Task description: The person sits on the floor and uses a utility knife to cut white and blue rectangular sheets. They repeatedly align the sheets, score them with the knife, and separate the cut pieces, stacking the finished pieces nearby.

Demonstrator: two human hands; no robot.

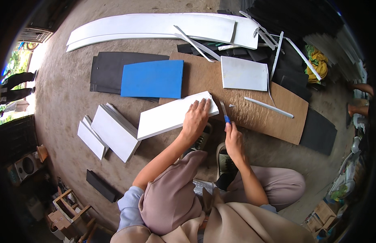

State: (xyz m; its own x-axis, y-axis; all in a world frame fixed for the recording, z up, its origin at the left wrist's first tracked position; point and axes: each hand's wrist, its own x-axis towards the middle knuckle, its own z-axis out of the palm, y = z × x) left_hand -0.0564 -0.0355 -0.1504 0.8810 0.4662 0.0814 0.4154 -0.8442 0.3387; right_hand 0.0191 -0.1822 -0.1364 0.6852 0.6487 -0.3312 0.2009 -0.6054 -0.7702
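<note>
We look down at a person crouched on a concrete floor. Our left hand (195, 117) lies flat, fingers spread, pressing a long white rectangular foam sheet (176, 115) whose right end rests on a brown fibreboard cutting panel (252, 109). Our right hand (233, 139) is closed around a blue-handled utility knife (225, 112), its blade touching the panel just beside the sheet's right edge. A blue foam sheet (152, 79) lies behind, and 2 stacks of white cut pieces (109, 131) sit to the left.
</note>
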